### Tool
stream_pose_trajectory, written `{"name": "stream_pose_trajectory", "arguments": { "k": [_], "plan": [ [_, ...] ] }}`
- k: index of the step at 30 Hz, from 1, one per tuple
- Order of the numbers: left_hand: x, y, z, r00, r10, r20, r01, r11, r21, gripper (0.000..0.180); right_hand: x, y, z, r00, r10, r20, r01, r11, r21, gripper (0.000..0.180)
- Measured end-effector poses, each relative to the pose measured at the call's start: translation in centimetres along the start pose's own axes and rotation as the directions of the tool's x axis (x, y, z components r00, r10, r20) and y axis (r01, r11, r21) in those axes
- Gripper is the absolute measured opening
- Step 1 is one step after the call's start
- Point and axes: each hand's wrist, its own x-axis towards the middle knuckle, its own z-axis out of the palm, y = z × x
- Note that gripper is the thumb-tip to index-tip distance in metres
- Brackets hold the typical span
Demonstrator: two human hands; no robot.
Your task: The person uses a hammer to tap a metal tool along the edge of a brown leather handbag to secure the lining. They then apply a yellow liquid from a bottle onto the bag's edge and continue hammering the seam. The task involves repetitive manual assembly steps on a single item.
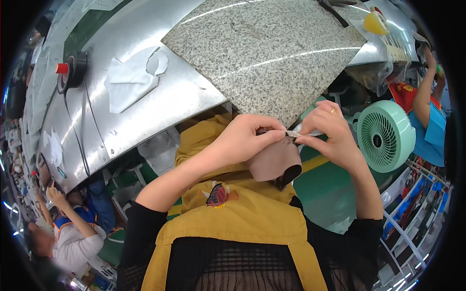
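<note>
Over my lap, just off the corner of the stone slab, hangs a pinkish-tan leather piece (274,162), curved like a shoe upper with a dark inside. My left hand (250,138) is closed, thumb and fingers pinching its top edge. A thin whitish strip (292,134) runs from that edge toward my right hand (330,128). The right thumb and forefinger pinch this strip and a bit of white material, which the fingers partly hide. A mustard-yellow apron (238,218) covers my front, below the leather piece.
A speckled stone slab (262,53) lies ahead beside a metal table (165,102) holding white cloth (131,80) and a black, red-knobbed round object (73,70). A green fan (387,137) stands close right. A yellow roll (376,23) sits far right. People work on both sides.
</note>
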Motion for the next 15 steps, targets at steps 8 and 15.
{"name": "stream_pose_trajectory", "arguments": {
  "k": [8, 15],
  "plan": [
    [-0.6, -0.8, 0.6, 0.995, 0.094, -0.034, -0.098, 0.986, -0.138, 0.018, 0.1, 0.4, -0.1, 1.000, 0.025, 0.012, -0.027, 0.983, 0.179, 0.014],
    [-0.5, -1.3, 0.9, 0.925, 0.359, -0.122, -0.316, 0.908, 0.273, 0.014, 0.9, -0.5, -0.3, 0.985, 0.144, 0.098, -0.165, 0.953, 0.254, 0.013]
  ]
}}
